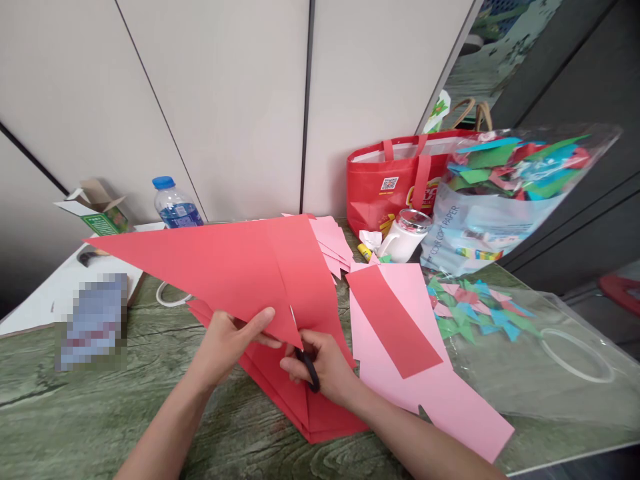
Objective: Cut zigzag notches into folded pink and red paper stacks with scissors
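Observation:
My left hand [231, 343] pinches the near corner of a large red folded paper [225, 267], holding it lifted above the table. My right hand [320, 370] is closed round black-handled scissors [306, 360], whose blade points up into the red paper's edge. Under both hands lies a stack of more red sheets [320, 413]. To the right lies a red strip [393, 320] on top of pink sheets [440, 393].
A green wood-grain table [75, 413] carries a water bottle [176, 203], an open small box [97, 210], a white mug [405, 237], a red tote bag [390, 183], clear bags of coloured folded papers [510, 177], and a clear sheet with paper pieces [475, 310]. A wall is behind.

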`<state>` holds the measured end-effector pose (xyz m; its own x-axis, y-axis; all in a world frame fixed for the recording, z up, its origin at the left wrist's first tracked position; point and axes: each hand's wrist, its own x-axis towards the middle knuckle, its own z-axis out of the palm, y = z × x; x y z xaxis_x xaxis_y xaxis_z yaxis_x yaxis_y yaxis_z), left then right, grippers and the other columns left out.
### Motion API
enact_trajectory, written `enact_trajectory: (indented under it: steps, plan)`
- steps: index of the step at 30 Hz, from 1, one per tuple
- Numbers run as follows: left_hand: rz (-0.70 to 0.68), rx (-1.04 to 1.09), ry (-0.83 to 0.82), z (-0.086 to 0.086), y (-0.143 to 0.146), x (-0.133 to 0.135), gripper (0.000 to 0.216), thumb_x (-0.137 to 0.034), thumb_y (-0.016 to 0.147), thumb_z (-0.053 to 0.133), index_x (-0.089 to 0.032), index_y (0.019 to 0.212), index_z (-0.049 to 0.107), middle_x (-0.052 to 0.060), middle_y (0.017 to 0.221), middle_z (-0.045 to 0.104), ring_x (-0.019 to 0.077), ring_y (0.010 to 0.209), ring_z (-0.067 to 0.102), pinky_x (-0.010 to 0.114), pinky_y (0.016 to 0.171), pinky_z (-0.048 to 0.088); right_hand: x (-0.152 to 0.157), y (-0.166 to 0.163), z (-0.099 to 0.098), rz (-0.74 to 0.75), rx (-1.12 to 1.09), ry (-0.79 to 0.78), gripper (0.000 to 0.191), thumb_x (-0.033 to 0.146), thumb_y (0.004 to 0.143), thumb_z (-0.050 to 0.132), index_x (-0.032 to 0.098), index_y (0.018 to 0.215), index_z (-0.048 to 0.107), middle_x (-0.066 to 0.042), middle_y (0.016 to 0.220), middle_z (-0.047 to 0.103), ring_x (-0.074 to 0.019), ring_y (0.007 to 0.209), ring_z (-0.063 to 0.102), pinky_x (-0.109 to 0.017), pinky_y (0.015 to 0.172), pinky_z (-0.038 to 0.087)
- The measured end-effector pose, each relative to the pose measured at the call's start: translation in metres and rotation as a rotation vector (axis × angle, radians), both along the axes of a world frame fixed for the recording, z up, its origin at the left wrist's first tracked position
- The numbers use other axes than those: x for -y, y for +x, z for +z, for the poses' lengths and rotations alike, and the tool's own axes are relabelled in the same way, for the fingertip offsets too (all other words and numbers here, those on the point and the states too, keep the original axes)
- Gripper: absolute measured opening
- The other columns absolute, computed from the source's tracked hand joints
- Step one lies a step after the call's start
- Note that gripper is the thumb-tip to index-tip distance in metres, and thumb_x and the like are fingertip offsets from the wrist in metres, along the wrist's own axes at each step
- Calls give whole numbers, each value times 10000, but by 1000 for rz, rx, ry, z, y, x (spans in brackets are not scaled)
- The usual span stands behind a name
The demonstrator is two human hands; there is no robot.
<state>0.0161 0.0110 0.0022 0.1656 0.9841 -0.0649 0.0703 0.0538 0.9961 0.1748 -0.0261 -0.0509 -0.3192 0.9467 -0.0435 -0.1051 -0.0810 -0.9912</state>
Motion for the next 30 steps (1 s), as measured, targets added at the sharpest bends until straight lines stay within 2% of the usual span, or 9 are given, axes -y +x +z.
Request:
enact_trajectory:
  steps: [2, 7, 12, 16, 22, 25, 30]
  plan:
    - [49, 32, 37, -1, -1, -1, 216, -327, 690, 665, -162, 823, 627, 49, 817, 733, 208, 499, 668, 329, 496, 565, 0, 0, 0, 2, 9, 3, 254, 374, 702, 656, 164, 681, 514, 26, 554, 530, -101, 478, 473, -226, 490, 390]
    - [99, -20, 51, -1, -4, -3, 285, -316, 638, 712, -149, 844, 608, 75, 822, 728, 233, 481, 666, 332, 456, 561, 0, -2, -5, 13, -21, -20, 248, 383, 713, 646, 169, 722, 521, 34, 576, 521, -102, 483, 478, -222, 481, 377]
    - [49, -47, 48, 2, -4, -3, 317, -316, 633, 713, -167, 884, 591, 62, 788, 730, 253, 500, 674, 341, 458, 561, -1, -1, -5, 31, -45, 24, 235, 315, 682, 695, 162, 781, 547, 42, 623, 476, -89, 540, 415, -215, 511, 345]
    - [6, -116, 60, 2, -3, -1, 273, -313, 639, 704, -159, 840, 601, 74, 822, 733, 233, 474, 666, 319, 453, 547, -2, 2, 3, 54, -79, 48, 268, 291, 671, 710, 154, 857, 574, 23, 690, 504, -112, 621, 464, -235, 593, 393]
    - [-11, -177, 138, 4, -2, 2, 150, -287, 659, 687, -168, 710, 612, 19, 582, 706, 219, 475, 658, 302, 488, 535, -1, 4, 10, 93, -81, 61, 331, 322, 690, 692, 159, 955, 579, -47, 888, 614, -189, 817, 565, -309, 754, 447]
    - [-12, -158, 117, 5, -2, 3, 149, -284, 661, 684, -173, 729, 611, 18, 583, 706, 218, 460, 653, 310, 490, 530, 0, 3, 8, 73, -63, 60, 328, 353, 696, 679, 158, 941, 579, -65, 940, 625, -208, 857, 575, -320, 762, 457]
    - [3, -76, 28, 2, 0, 3, 266, -315, 648, 690, -173, 849, 589, 43, 686, 726, 241, 445, 653, 332, 457, 520, 1, 1, 3, 7, -12, 88, 330, 385, 684, 680, 165, 908, 580, -64, 907, 639, -212, 817, 585, -320, 720, 467]
